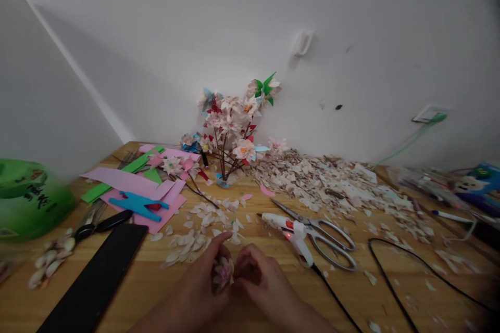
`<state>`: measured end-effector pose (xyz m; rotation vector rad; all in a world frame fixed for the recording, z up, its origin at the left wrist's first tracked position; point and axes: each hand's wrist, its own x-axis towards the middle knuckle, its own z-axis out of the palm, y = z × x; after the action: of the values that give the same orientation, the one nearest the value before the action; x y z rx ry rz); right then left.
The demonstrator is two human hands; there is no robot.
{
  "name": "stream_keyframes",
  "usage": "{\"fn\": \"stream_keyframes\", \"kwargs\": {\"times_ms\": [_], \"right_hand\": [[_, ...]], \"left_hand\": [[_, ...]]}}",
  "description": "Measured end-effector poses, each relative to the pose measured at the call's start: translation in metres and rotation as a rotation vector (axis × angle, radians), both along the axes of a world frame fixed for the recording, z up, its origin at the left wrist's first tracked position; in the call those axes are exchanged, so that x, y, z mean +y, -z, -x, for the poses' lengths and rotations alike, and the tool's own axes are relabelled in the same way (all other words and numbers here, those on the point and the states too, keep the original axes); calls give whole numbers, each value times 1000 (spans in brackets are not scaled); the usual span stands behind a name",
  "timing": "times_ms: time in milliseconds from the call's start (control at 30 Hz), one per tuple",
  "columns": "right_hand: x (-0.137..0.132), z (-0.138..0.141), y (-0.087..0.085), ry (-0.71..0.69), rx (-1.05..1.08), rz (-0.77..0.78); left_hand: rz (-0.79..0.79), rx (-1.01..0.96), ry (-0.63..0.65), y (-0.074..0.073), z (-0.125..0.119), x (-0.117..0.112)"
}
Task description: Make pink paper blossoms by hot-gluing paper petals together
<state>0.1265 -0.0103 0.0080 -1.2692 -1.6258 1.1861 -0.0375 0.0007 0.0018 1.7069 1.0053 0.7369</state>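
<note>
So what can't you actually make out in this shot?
- Small flower, head view: mostly covered by the left hand and right hand, so how it is gripped is unclear.
- Green container: cut off by the left edge, its lettering blurred.
- Things at far right: smeared by edge blur.
- Glue gun cord: runs off the bottom edge.
- Wall fitting: too blurred to identify.

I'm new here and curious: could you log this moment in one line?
left hand: holds small flower | right hand: pinches it too | glue gun, scissors: on table
</note>
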Motion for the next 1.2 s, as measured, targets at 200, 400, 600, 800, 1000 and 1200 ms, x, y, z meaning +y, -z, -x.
{"fn": "stream_keyframes", "kwargs": {"times_ms": [200, 400, 600, 800, 1000, 1200], "right_hand": [[1, 1, 5, 9, -19, -10], [4, -3, 3, 4, -94, -21], [4, -21, -9, -35, -334, -82], [-13, -52, -26, -178, -526, -80], [-16, -95, -38, -127, -519, -28], [-8, -151, -44, -76, -600, 171]], "left_hand": [[-2, 11, 13, -1, -4, -3], [44, -85, -82, -4, -10, -4], [-138, -194, -379, -21, 20, 23], [-251, -453, -767, -52, 76, 55], [-297, -360, -654, -48, 52, 32], [-207, 62, -48, -4, -6, -5]]}}
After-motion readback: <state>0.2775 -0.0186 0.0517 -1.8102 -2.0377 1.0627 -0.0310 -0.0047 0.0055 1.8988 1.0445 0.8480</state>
